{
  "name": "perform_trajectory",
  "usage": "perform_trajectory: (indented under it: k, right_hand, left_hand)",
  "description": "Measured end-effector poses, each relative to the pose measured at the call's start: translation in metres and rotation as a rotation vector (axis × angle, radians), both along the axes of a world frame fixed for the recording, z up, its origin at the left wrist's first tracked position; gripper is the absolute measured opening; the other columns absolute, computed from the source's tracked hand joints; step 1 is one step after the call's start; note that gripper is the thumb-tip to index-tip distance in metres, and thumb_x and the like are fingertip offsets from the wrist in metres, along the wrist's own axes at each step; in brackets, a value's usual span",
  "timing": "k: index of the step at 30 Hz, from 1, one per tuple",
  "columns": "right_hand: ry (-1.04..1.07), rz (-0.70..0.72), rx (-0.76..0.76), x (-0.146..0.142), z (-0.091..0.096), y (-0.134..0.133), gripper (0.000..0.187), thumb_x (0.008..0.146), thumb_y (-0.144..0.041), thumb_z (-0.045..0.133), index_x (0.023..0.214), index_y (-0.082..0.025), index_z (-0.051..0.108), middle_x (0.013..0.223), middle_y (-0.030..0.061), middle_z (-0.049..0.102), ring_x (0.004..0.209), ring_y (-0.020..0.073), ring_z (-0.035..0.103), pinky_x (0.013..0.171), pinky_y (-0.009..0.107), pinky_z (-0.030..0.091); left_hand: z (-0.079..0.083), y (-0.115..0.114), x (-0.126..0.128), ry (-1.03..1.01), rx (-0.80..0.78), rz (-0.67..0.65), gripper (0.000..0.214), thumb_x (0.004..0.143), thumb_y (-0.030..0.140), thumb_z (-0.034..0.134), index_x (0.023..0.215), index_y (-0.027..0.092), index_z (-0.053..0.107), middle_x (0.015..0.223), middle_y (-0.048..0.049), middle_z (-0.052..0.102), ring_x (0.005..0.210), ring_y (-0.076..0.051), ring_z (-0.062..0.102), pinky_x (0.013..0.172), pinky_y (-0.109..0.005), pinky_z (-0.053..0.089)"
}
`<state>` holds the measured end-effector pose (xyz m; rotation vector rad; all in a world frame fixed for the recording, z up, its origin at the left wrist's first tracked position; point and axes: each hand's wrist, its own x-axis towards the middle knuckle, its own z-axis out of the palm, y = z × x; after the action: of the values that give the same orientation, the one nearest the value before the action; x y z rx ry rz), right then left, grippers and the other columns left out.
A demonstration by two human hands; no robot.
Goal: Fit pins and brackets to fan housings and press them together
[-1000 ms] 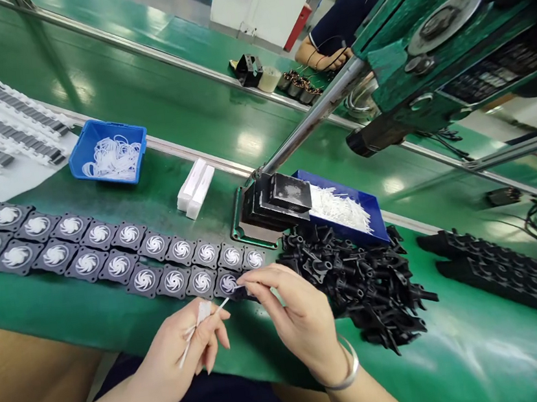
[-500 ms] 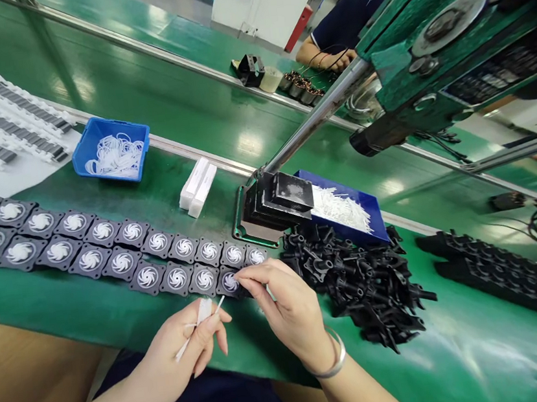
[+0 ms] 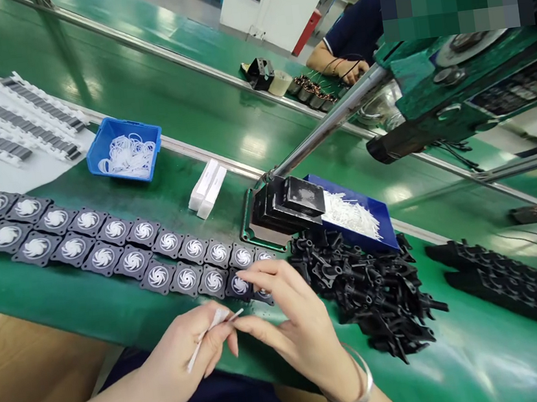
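Note:
My left hand (image 3: 182,352) is closed around a few thin white strips (image 3: 236,314), whose ends stick out past the fingers; what else lies in the palm is hidden. Beside it, my right hand (image 3: 304,330) has its thumb and forefinger spread, the thumb by the tip of a strip. Its fingertips hover over the near end of two rows of square black frames with white spiral wheels (image 3: 187,279), like small fans. I see nothing between the right fingers, though they partly cover the frames beneath.
Black plastic parts (image 3: 363,294) are heaped on the right, beside a blue tray of white strips (image 3: 383,219) and a black block (image 3: 281,206) under a green machine (image 3: 459,80). White bars (image 3: 208,189) and a blue bin (image 3: 103,169) lie behind the rows. A co-worker's hand (image 3: 350,70) is across.
My right hand has lifted off the frames and opened, its thumb coming down towards the strips. The left hand keeps the strips and has shifted slightly right. The whole view has moved a little.

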<state>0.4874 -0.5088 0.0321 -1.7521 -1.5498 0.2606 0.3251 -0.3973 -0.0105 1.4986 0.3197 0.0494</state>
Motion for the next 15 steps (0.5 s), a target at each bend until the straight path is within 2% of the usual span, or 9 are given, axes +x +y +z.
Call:
perform_trajectory:
  k: [4,6,8,11,15]
  right_hand:
    - [0.195,0.103,-0.013,-0.006,-0.004,0.005,0.006,0.089,-0.017,0.068,0.095,-0.018,0.066,0.085,0.0024,0.066,0.080,0.0111,0.064,0.073,0.021,0.053]
    - [0.267,0.070,0.008,-0.003,-0.003,0.008,0.005,0.089,-0.014,0.067,0.088,-0.019,0.065,0.082,0.0002,0.067,0.077,0.0100,0.065,0.071,0.020,0.053]
    - [0.304,-0.021,0.051,0.003,-0.001,0.014,0.008,0.091,-0.013,0.065,0.089,-0.021,0.065,0.083,-0.0010,0.069,0.081,0.0106,0.066,0.074,0.021,0.054]
    - [0.174,-0.161,0.097,0.015,-0.001,0.027,0.014,0.093,-0.011,0.062,0.097,-0.023,0.067,0.089,-0.0008,0.072,0.086,0.0115,0.067,0.080,0.024,0.053]
    - [-0.032,-0.126,0.086,0.024,-0.010,0.045,0.013,0.093,-0.013,0.061,0.102,-0.021,0.067,0.090,0.0009,0.073,0.081,0.0127,0.065,0.077,0.027,0.052]
  left_hand:
    - [0.000,0.000,0.001,-0.021,0.055,0.012,0.047,0.104,0.046,0.031,0.077,0.017,0.056,0.053,0.0051,0.043,0.050,-0.010,0.044,0.059,-0.023,0.039]
    - [-0.001,0.001,0.001,-0.006,0.009,0.050,0.046,0.104,0.047,0.032,0.081,0.017,0.057,0.055,0.0048,0.046,0.049,-0.009,0.042,0.057,-0.023,0.039]
    - [-0.001,0.003,0.000,0.040,-0.078,0.080,0.042,0.103,0.049,0.033,0.093,0.017,0.058,0.061,0.0038,0.053,0.045,-0.008,0.040,0.053,-0.023,0.037]
    - [0.001,0.007,-0.004,0.134,-0.160,0.042,0.038,0.102,0.051,0.034,0.105,0.017,0.052,0.069,0.0025,0.061,0.042,-0.006,0.039,0.051,-0.022,0.036]
    - [0.004,0.011,-0.016,0.252,-0.345,-0.072,0.036,0.099,0.055,0.042,0.096,0.019,0.046,0.073,0.0025,0.061,0.042,-0.004,0.035,0.044,-0.019,0.030]
